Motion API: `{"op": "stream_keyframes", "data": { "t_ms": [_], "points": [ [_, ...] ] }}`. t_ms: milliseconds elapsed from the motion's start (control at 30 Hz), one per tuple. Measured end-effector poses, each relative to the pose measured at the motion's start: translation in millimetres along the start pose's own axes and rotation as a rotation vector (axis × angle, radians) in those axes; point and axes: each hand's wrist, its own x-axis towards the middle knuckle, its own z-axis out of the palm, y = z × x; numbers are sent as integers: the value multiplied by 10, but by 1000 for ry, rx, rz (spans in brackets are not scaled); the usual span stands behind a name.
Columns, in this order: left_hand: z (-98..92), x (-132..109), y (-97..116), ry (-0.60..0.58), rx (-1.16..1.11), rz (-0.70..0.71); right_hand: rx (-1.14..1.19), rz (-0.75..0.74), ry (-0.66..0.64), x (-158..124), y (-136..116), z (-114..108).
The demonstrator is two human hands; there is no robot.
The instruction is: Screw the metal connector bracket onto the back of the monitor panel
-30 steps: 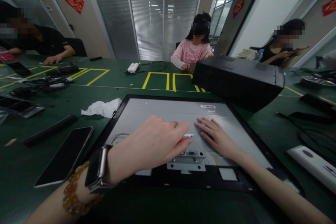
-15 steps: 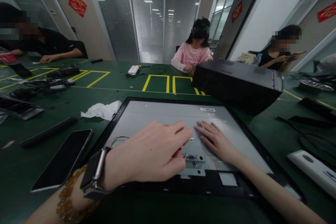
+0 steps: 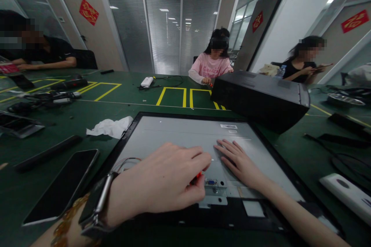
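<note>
An opened monitor panel (image 3: pixel 179 125) lies face down in its black frame before me, its grey metal back showing. My left hand (image 3: pixel 165 179), with a watch at the wrist, is closed over the middle of the panel. Between its thumb and fingers shows a bit of a red-handled tool (image 3: pixel 199 175); the rest is hidden by the hand. Right beside these fingers is a metal bracket (image 3: pixel 216 189) with a blue video port (image 3: pixel 211 182). My right hand (image 3: pixel 239 162) lies flat on the grey back, fingers spread, holding nothing.
On the left are a phone (image 3: pixel 62 185), a black bar (image 3: pixel 48 154) and crumpled tissue (image 3: pixel 110 126). A large black case (image 3: pixel 261 98) stands behind the panel, with a co-worker (image 3: pixel 211 61) beside it. A white device (image 3: pixel 346 195) and cables lie to the right.
My view has tilted up slightly, so everything sits lower in the picture. My left hand keeps its grip beside the bracket, and my right hand stays flat on the panel.
</note>
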Motion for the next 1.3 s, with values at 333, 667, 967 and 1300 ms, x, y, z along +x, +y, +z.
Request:
{"op": "stream_keyframes", "data": {
  "t_ms": [333, 667, 967, 1300],
  "points": [
    [62, 10, -57, -13, 37, -53, 6, -4, 20, -7, 13, 25],
    [90, -7, -73, -24, -75, -33, 2, 0, -8, -9, 8, 4],
    [41, -24, -5, -44, -144, -48, -6, 12, -22, -11, -7, 7],
    [85, -28, -60, -17, -92, -71, -16, 3, -17, -16, 12, 26]
  ]
}}
